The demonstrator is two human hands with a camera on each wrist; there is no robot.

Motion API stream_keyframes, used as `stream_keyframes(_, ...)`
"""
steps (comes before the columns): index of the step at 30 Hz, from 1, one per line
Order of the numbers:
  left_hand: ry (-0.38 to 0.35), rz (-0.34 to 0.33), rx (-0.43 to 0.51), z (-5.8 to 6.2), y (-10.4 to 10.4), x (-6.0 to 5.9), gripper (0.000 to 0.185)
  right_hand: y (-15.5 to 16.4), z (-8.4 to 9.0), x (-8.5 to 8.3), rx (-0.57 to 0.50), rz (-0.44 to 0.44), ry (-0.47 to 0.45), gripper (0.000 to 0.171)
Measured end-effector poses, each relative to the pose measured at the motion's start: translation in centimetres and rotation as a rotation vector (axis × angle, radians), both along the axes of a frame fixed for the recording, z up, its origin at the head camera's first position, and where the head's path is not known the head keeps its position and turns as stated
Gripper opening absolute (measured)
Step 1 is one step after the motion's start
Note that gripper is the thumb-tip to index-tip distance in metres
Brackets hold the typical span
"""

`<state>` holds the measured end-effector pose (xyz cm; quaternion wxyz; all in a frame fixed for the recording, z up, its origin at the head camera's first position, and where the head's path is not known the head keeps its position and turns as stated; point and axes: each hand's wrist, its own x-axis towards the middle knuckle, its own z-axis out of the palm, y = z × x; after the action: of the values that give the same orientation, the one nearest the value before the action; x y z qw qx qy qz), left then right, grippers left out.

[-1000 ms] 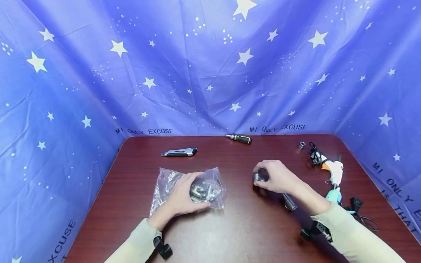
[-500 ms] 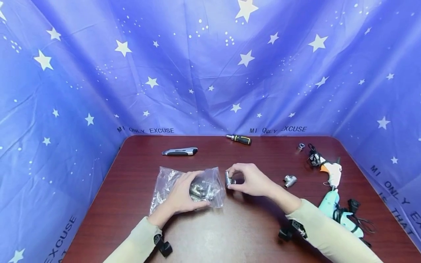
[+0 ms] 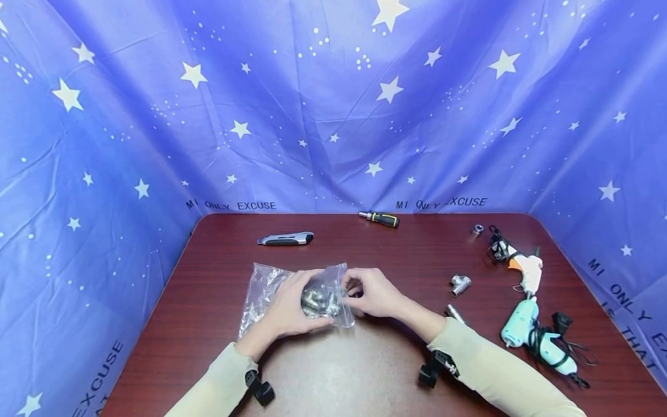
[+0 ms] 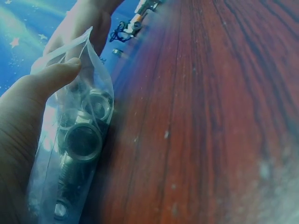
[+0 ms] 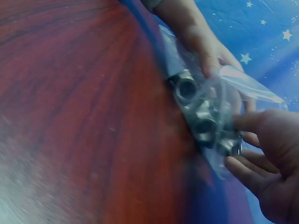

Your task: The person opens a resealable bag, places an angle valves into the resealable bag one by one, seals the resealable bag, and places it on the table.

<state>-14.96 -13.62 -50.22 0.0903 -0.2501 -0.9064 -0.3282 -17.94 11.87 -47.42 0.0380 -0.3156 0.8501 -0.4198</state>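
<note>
Dark red-brown wood forms the table (image 3: 333, 376); near its middle sits a clear plastic bag (image 3: 263, 284). The left hand (image 3: 285, 307) grips the bag, thumb and fingers spread round it; the right hand (image 3: 374, 292) — narrowed at the bag's mouth — pinches a silvery metal fitting (image 5: 230, 143), beside more metal fittings (image 3: 314, 301) inside.
</note>
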Motion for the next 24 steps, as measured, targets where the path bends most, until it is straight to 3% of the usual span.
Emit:
stream_keyframes(6,-0.018,0.01,0.0,-0.1,0.1,-0.1,0.108,-0.6,-0.8,0.2,0.035,-0.102,0.158,0.014)
stream_keyframes(10,-0.025,0.018,-0.007,-0.1,0.1,-0.1,0.109,-0.8,-0.9,0.4,0.07,-0.116,0.211,0.007)
stream_keyframes(19,-0.034,0.032,-0.026,0.0,0.1,0.1,0.108,-1.1,-1.4,0.5,0.083,0.032,0.174,0.037)
stream_keyframes(24,-0.016,0.024,-0.024,0.1,0.2,0.0,0.107,-0.8,-1.1,0.3,0.111,0.101,0.192,0.04)
